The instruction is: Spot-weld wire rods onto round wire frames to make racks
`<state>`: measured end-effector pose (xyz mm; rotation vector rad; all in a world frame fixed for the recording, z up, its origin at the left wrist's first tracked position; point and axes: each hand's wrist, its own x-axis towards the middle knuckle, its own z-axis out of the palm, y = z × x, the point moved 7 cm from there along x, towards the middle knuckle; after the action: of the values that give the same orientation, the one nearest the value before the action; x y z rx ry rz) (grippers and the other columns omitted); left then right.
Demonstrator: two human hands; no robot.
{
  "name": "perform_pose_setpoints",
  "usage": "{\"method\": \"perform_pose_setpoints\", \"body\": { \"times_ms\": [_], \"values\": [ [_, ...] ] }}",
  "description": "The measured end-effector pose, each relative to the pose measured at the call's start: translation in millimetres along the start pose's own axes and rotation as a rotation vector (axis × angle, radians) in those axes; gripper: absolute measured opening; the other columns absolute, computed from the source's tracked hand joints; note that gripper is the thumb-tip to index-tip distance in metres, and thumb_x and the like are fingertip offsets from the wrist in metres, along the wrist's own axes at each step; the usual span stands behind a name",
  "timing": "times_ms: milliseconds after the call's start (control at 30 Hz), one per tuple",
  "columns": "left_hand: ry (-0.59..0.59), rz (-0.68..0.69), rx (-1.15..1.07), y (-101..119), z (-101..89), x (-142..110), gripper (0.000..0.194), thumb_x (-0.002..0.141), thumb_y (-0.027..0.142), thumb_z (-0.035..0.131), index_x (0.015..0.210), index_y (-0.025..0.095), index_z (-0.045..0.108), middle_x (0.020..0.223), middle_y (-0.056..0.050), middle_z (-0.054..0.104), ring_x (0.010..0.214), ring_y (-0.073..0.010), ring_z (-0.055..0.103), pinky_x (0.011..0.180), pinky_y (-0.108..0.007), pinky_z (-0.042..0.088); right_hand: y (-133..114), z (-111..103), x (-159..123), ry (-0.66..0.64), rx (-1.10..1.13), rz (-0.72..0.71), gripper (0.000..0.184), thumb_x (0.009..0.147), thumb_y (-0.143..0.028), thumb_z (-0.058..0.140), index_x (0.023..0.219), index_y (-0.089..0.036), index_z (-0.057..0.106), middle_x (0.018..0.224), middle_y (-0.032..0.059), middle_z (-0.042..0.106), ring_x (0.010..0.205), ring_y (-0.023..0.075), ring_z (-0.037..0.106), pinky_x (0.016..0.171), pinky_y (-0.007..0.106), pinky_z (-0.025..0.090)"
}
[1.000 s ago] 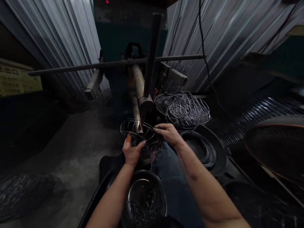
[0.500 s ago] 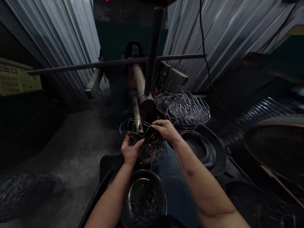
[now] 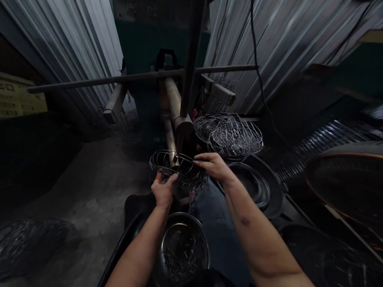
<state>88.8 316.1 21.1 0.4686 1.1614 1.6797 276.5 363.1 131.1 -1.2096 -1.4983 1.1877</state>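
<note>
A round wire basket [image 3: 191, 184] is at the front of a spot-welding machine, around the tip of its lower arm [image 3: 170, 137]. My left hand [image 3: 162, 192] grips the basket's near left edge, thumb on top and an orange band on one finger. My right hand [image 3: 216, 165] is closed in a pinch at the basket's right rim; whether a small separate piece is also between the fingertips is too small to tell. The upper electrode [image 3: 180, 144] comes down onto the wire between my hands.
Below my hands stands a metal bowl [image 3: 206, 243] with short wire pieces. At right are a pile of wire frames [image 3: 236, 135], a wire coil [image 3: 263, 187] and a large round pan [image 3: 311, 187]. A long bar [image 3: 113, 79] crosses the machine; a cable [image 3: 259, 75] hangs right.
The red glowing sparks around the basket are gone. My right hand has shifted slightly right and down; my left hand keeps its grip. The view has moved a little.
</note>
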Motion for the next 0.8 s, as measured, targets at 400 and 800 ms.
{"method": "perform_pose_setpoints", "body": {
  "times_ms": [400, 800],
  "values": [
    [0.004, -0.159, -0.085, -10, 6.4, 0, 0.058, 0.044, 0.028, 0.087, 0.095, 0.014, 0.062, 0.079, -0.001, 0.064, 0.067, -0.0119, 0.059, 0.062, -0.026, 0.047, -1, 1, -2, -0.121, -0.025, 0.068, 0.032, 0.068, -0.045, 0.072, 0.083, -0.017, 0.071, 0.059, -0.0038, 0.054, 0.051, 0.0092, 0.042, 0.048, 0.023, 0.031],
    [0.095, -0.248, -0.154, -12, -2.4, 1, 0.055, 0.043, 0.030, 0.088, 0.086, 0.014, 0.059, 0.071, 0.000, 0.061, 0.062, -0.0127, 0.058, 0.062, -0.030, 0.047, -1, 10, 22, 0.012, -0.020, 0.006, 0.024, 0.059, -0.038, 0.074, 0.068, -0.016, 0.072, 0.060, -0.0023, 0.059, 0.058, 0.0118, 0.050, 0.056, 0.025, 0.040]
  ]
}}
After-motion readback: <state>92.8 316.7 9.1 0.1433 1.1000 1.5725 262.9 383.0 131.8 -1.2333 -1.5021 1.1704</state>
